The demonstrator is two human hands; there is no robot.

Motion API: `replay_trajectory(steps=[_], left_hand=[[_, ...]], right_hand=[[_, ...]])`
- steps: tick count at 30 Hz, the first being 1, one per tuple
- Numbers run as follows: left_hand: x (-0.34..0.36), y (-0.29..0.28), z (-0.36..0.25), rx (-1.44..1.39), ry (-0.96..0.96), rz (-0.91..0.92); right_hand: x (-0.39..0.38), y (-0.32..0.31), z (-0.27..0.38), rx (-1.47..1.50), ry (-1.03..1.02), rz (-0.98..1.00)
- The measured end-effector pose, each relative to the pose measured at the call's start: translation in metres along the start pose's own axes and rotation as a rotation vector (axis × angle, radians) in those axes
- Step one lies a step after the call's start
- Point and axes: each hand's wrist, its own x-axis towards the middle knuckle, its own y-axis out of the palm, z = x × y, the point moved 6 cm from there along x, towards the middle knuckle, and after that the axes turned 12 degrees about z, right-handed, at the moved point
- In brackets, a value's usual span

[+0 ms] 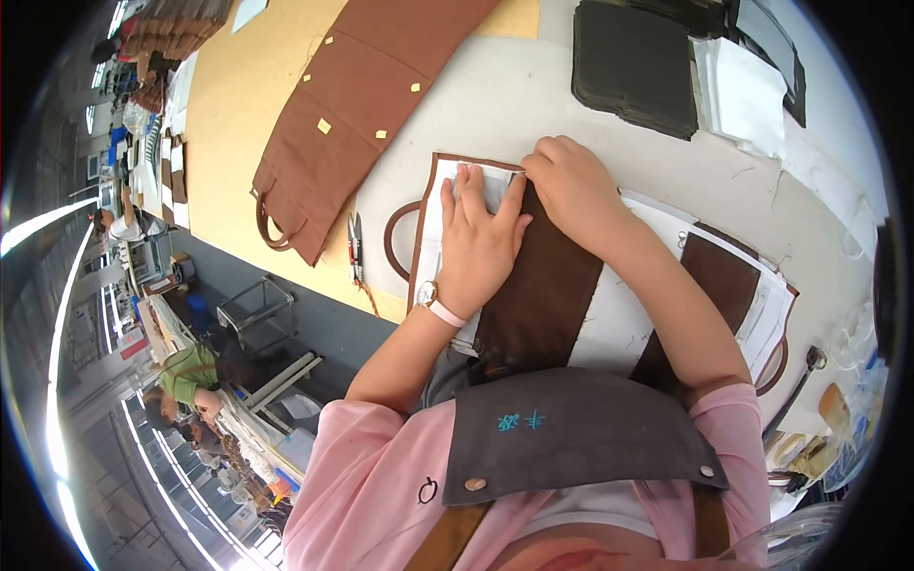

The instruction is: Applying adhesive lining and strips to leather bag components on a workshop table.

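A brown and white fabric panel [547,300] with brown-bound edges lies on the table in front of me, a brown loop handle [390,243] sticking out at its left side. My left hand [473,243] rests on its white part, fingers stretched out and palm down. At the panel's far edge, my right hand [571,190] is closed in a pinch on the fabric, close to the left fingertips. What lies between those right fingers is mostly hidden. Left of the panel are thread snips [356,252] with red on the handles.
A long brown fabric piece [367,105] with yellow stickers and a handle lies at the far left. Black sheets [633,71] and white sheets [743,100] are stacked at the far right. A dark strap-like tool [795,390] lies right. Beyond the left table edge, people work at other tables.
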Motion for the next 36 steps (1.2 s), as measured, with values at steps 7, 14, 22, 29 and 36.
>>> replay_trajectory(steps=[7, 14, 22, 29, 36], left_hand=[[-0.001, 0.001, 0.004, -0.068, -0.024, -0.021], [-0.002, -0.001, 0.005, -0.039, -0.01, -0.041], [0.0, -0.004, 0.007, 0.021, 0.015, -0.06], [0.001, -0.005, 0.009, -0.018, -0.013, -0.088], [0.003, -0.016, 0.012, 0.063, 0.043, 0.035]], right_hand=[[0.016, 0.001, 0.005, -0.07, 0.077, 0.186], [0.005, 0.01, -0.002, -0.022, 0.176, -0.078], [-0.005, 0.004, -0.005, 0.108, 0.01, -0.111], [-0.009, 0.004, 0.01, -0.084, -0.206, 0.01], [-0.008, 0.004, 0.015, -0.194, -0.207, -0.024]])
